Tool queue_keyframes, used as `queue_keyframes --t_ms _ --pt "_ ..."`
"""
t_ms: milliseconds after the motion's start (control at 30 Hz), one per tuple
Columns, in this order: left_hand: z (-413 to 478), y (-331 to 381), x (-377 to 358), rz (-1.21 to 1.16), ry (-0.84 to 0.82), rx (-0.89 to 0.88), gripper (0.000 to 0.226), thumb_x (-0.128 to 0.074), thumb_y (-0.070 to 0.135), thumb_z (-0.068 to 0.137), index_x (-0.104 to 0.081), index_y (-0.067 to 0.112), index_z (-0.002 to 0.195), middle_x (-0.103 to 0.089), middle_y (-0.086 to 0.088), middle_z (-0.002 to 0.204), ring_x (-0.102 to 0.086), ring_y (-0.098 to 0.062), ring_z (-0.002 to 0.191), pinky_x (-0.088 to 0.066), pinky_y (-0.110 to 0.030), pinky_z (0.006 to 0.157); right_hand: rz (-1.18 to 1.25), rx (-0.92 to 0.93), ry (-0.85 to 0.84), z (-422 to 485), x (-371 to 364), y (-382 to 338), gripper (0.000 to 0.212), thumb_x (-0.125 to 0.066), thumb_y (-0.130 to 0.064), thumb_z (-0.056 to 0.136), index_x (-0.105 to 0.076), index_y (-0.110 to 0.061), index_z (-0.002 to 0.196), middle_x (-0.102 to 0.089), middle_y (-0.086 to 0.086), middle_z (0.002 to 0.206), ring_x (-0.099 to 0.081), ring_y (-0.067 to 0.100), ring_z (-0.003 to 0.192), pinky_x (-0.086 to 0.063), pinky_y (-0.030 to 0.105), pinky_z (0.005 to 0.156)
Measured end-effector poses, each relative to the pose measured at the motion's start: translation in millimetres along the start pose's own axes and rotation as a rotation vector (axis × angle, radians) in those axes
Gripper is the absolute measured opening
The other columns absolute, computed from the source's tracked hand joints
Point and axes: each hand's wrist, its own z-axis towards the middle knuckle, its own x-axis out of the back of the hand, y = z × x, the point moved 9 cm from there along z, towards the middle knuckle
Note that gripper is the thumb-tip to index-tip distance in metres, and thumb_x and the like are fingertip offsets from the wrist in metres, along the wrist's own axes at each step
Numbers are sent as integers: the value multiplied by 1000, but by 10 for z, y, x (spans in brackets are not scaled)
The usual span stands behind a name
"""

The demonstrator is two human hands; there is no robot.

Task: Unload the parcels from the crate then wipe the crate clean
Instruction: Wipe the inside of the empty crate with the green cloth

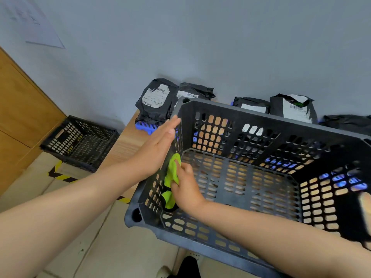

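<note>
I see both arms reaching forward, bare to the elbow, and meeting at the same wall of the crate. The left hand (158, 145) is flat, with its fingers straight and together and the palm pressed on the outside of that wall, fingertips up near the rim. The right hand (185, 187) is down inside, its fingers curled round a cloth that it holds against the inner face of the wall, directly opposite the left palm.

The black crate (261, 115) fills everything to the right of the hands. Its slotted left wall runs between the two palms and its floor spreads out beyond the right wrist. Its near left corner sticks out over the floor tiles (112, 247), below the right forearm.

The parcels (154, 99) are outside the crate. They are black bags with white labels, lined up against the grey wall past the far rim, well beyond both hands. The leftmost one sits just above the left fingertips, on a blue rack (146, 125).

The green cloth (172, 173) is bunched. One end pokes out above the right fingers and the other hangs below them against the slots.

Left of the left forearm, a second black crate (80, 141) stands on the floor beside the wooden table (124, 146).
</note>
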Motion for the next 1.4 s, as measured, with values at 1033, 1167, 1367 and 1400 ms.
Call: queue_keyframes --t_ms 1033,1167,1367,1400 --pt "-17 129 123 221 165 -15 41 -24 24 104 -36 24 143 -26 24 144 -12 9 135 -2 6 98 225 -7 26 -143 -86 39 54 -51 6 84 -41 -9 135 -32 -2 118 -35 3 109 -16 0 97" --pt "-3 97 140 258 201 -15 46 -23 34 101 -38 23 143 -29 18 147 -15 6 137 -4 3 101 285 176 47 -323 -1 -214 49 -53 3 75 -48 -10 122 -31 -12 115 -32 -14 108 -21 0 97" --pt "-1 73 140 269 235 -5 52 -23 37 95 -40 23 142 -33 17 148 -19 3 139 -11 -8 109 274 456 80 -456 81 -532 46 -55 -20 69 -48 -25 114 -32 -5 114 -31 -13 110 -29 3 93" --pt "-4 75 145 271 240 -4 51 -23 37 95 -40 23 142 -33 18 147 -20 3 138 -11 -6 108 254 471 87 -442 74 -531 45 -54 -21 69 -47 -25 113 -30 -4 113 -32 -13 108 -28 1 92"
